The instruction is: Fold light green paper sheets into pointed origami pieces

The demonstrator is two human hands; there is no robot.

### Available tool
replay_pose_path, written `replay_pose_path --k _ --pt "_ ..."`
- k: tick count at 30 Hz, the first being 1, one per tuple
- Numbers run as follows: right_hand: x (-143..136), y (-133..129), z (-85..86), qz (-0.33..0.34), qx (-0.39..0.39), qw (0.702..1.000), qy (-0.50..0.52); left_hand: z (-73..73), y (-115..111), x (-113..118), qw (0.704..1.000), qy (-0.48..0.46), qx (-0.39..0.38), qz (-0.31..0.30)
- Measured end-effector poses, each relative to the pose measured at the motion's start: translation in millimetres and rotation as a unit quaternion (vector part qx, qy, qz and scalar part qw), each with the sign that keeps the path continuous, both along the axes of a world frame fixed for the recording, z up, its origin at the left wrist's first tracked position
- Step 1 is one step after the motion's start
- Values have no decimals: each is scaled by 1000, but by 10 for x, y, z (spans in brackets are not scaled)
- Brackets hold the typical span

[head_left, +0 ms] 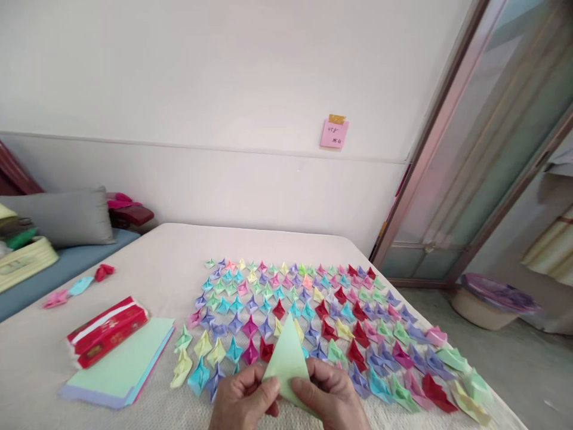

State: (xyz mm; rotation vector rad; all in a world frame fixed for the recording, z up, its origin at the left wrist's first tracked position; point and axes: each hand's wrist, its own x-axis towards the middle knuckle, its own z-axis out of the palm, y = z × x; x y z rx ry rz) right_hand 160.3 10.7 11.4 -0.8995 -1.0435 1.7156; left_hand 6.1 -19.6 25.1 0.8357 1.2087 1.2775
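Observation:
A light green sheet of paper [289, 352], folded to a tall point at the top, is held up between both hands near the bottom centre. My left hand [246, 394] pinches its lower left corner, thumb on the front face. On the lower right, my right hand [333, 394] grips the same paper with its thumb pressed flat on it. Behind the hands, rows of folded paper boats [250, 325] in many colours spread over the pale cloth. The lower edge of the held paper is partly covered by the thumbs.
Left of the boats lies a stack of coloured paper [129, 352] with a red tissue pack [107, 331] resting on it. Farther left are several small folded papers [81, 285]. A grey cushion [67, 218] sits beyond. A lidded bin [492, 301] stands on the floor at right.

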Motion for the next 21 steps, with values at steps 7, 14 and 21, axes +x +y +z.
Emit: replay_pose_path --k 7,14,21 --pt "-77 -26 152 36 -10 999 27 -22 12 -1 999 22 20 -20" --pt "-92 -17 68 -2 -5 999 40 -156 35 3 999 -36 -12 -6" --pt "-113 -22 1 -47 -20 999 6 -156 38 16 999 -36 -19 3"
